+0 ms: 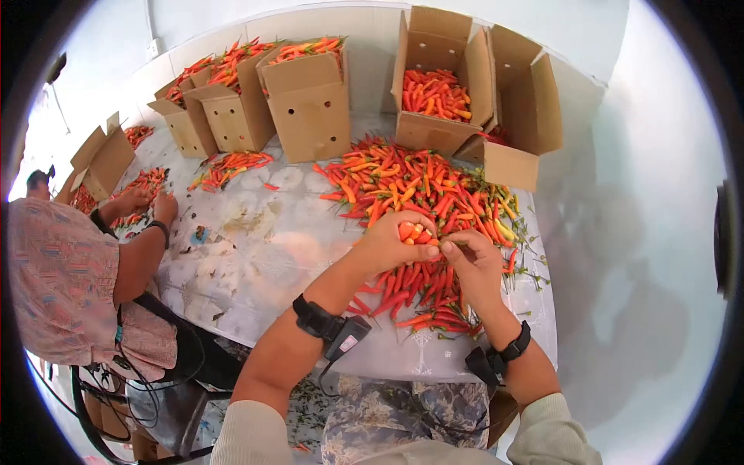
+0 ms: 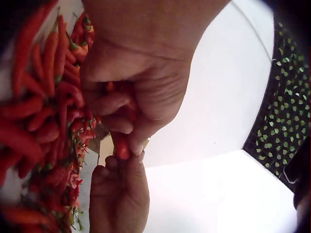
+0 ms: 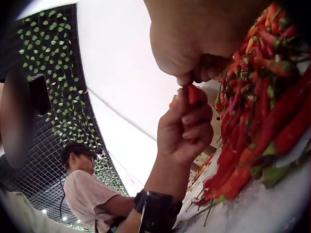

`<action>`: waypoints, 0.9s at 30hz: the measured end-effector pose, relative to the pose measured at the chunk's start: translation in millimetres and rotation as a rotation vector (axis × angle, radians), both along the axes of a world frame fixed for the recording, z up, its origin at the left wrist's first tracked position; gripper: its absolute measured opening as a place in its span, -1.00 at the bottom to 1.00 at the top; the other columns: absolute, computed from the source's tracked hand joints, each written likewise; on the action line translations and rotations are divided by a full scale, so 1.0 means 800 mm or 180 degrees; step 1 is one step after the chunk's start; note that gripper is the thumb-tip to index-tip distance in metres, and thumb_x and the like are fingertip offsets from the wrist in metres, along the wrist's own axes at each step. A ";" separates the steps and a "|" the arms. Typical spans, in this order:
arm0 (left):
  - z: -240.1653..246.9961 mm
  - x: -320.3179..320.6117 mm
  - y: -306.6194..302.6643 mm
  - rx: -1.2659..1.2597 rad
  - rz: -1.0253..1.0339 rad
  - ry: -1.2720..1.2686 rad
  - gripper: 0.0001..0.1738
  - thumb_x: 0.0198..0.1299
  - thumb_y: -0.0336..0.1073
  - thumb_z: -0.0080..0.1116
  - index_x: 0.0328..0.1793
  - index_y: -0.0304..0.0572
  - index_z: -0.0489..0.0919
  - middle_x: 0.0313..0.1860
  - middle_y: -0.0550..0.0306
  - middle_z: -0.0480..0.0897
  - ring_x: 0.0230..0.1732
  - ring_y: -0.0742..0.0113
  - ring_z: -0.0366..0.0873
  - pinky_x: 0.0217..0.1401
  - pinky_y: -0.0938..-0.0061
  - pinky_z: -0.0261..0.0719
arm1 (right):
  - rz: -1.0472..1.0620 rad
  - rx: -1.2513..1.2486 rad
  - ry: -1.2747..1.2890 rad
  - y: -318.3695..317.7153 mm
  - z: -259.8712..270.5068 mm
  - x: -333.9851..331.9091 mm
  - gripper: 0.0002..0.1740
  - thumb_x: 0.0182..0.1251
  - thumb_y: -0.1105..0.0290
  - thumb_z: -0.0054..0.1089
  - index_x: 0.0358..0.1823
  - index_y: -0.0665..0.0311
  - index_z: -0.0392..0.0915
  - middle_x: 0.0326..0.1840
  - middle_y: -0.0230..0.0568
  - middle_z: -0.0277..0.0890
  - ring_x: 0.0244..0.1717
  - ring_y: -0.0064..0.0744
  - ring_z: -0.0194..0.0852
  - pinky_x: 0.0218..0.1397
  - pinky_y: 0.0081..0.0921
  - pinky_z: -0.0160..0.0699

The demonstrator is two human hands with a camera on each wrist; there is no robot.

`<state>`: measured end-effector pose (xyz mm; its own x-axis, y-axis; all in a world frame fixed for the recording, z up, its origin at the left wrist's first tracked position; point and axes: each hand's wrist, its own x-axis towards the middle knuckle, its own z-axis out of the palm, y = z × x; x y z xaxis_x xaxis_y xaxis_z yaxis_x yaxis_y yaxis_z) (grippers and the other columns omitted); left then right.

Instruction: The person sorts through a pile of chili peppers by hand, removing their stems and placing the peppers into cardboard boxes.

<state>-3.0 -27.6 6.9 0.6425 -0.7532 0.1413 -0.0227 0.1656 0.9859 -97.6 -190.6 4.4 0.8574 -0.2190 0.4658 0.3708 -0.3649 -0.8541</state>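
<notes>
My left hand (image 1: 391,242) grips several red-orange chili peppers (image 1: 417,232) in its curled fingers, over the near side of a pepper pile (image 1: 434,182). Thumb and fingertips of my right hand (image 1: 479,267) pinch the stem end of a chili at the left thumb. In the left wrist view, a red pepper tip (image 2: 122,148) shows between the two hands. The right wrist view has the left hand (image 3: 184,128) wrapped around the chilies, the right fingertips right above them. Redder chilies (image 1: 415,291) lie below both hands on the table.
Cardboard boxes of chilies (image 1: 306,108) line the back of the table (image 1: 271,287), with another open box (image 1: 438,128) behind the pile. Loose green stems (image 1: 535,271) are scattered at the right edge. On the left, another person (image 1: 85,271) handles a smaller heap of chilies.
</notes>
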 end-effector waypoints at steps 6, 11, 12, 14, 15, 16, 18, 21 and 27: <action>0.000 -0.001 0.001 -0.0121 -0.0267 0.0429 -0.68 0.01 -0.41 0.41 -0.12 -0.21 0.54 -0.36 0.29 0.58 -0.49 0.64 0.46 -0.52 0.75 0.36 | 0.0336 0.0813 0.0511 -0.007 -0.006 0.002 -0.87 0.28 0.41 0.23 -0.26 0.35 0.58 -0.41 -0.40 0.51 -0.40 -0.65 0.42 -0.31 -0.65 0.37; 0.002 -0.001 0.004 -0.0148 -0.0447 0.0556 -0.69 0.03 -0.39 0.39 -0.12 -0.22 0.53 -0.41 0.31 0.55 -0.58 0.68 0.36 -0.63 0.77 0.22 | 0.0949 0.1910 0.0833 -0.014 -0.018 0.006 -0.88 0.32 0.39 0.19 -0.19 0.26 0.56 -0.36 -0.42 0.52 -0.37 -0.65 0.41 -0.30 -0.64 0.35; 0.005 -0.001 0.006 -0.0148 -0.0528 0.0593 -0.69 0.04 -0.38 0.38 -0.11 -0.22 0.52 -0.42 0.31 0.54 -0.59 0.68 0.34 -0.65 0.77 0.20 | 0.1072 0.2157 0.0941 -0.014 -0.015 0.005 -0.88 0.33 0.38 0.18 -0.19 0.25 0.55 -0.35 -0.42 0.52 -0.36 -0.64 0.41 -0.30 -0.63 0.36; 0.009 -0.005 0.006 -0.0267 -0.0552 0.0684 -0.71 0.08 -0.38 0.34 -0.09 -0.23 0.51 -0.43 0.30 0.52 -0.63 0.67 0.30 -0.67 0.77 0.15 | 0.1194 0.2557 0.1031 -0.015 -0.010 0.003 -0.88 0.34 0.36 0.17 -0.18 0.23 0.54 -0.33 -0.43 0.53 -0.35 -0.62 0.42 -0.29 -0.61 0.37; 0.009 -0.006 0.006 -0.0333 -0.0560 0.0727 -0.72 0.11 -0.37 0.31 -0.09 -0.23 0.51 -0.43 0.29 0.52 -0.65 0.67 0.28 -0.69 0.77 0.13 | 0.1200 0.2695 0.1008 -0.016 -0.007 0.004 -0.88 0.34 0.35 0.17 -0.19 0.23 0.54 -0.31 -0.43 0.53 -0.34 -0.61 0.42 -0.29 -0.60 0.38; 0.007 -0.004 0.005 -0.0383 -0.0523 0.0805 -0.73 0.12 -0.37 0.29 -0.08 -0.23 0.50 -0.43 0.28 0.51 -0.65 0.66 0.29 -0.69 0.78 0.12 | 0.1204 0.2836 0.0979 -0.017 -0.004 0.004 -0.88 0.34 0.34 0.17 -0.19 0.22 0.53 -0.30 -0.44 0.53 -0.33 -0.61 0.42 -0.29 -0.59 0.38; 0.002 0.003 0.004 -0.0470 -0.0443 0.0972 -0.74 0.15 -0.38 0.25 -0.06 -0.23 0.49 -0.42 0.26 0.50 -0.64 0.63 0.32 -0.69 0.78 0.12 | 0.0672 0.2626 0.0610 -0.023 -0.001 0.004 -0.89 0.31 0.39 0.19 -0.20 0.22 0.54 -0.28 -0.45 0.52 -0.30 -0.64 0.41 -0.24 -0.63 0.39; 0.002 0.021 0.015 -0.0993 -0.0177 0.1437 -0.78 0.20 -0.37 0.20 -0.05 -0.21 0.49 -0.35 0.21 0.51 -0.39 0.48 0.51 -0.71 0.79 0.20 | -0.0370 0.1927 0.0088 -0.049 -0.004 0.012 -0.89 0.26 0.47 0.20 -0.19 0.23 0.53 -0.26 -0.45 0.52 -0.26 -0.65 0.42 -0.19 -0.64 0.41; 0.013 0.040 0.028 -0.2099 0.0576 0.2489 -0.86 0.30 -0.43 0.04 -0.07 -0.30 0.51 -0.11 0.07 0.60 0.03 0.20 0.59 -0.12 0.61 0.72 | -0.0572 0.1213 -0.0086 -0.034 -0.004 0.011 -0.81 0.17 0.60 0.16 -0.16 0.31 0.51 -0.27 -0.38 0.50 -0.18 -0.59 0.48 -0.09 -0.56 0.50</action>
<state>28.7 -5.4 16.9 0.8279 -0.5607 -0.0147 0.5059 0.7353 0.4510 -88.7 -217.6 1.2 0.7784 -0.5249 0.3443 0.3541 -0.0858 -0.9313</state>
